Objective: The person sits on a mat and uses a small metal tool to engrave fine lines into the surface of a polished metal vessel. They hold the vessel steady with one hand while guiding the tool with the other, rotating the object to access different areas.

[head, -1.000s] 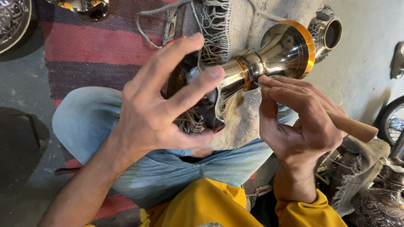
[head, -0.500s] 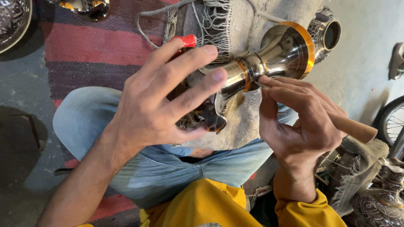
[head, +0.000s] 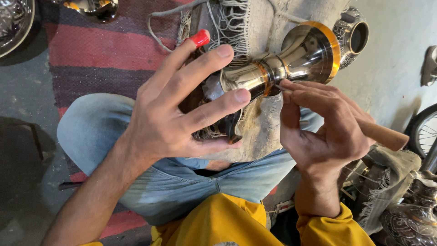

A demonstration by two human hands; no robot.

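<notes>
Polished silver metal vase with a flared, gold-banded mouth (head: 300, 57) lies across our lap on a frayed beige cloth (head: 255, 127). Our left hand (head: 177, 118) steadies its body, grip clamped on it. Our right hand (head: 325, 130) pinches a wooden-handled engraving tool (head: 382, 135), tip touching the vase's gold-ringed neck.
</notes>
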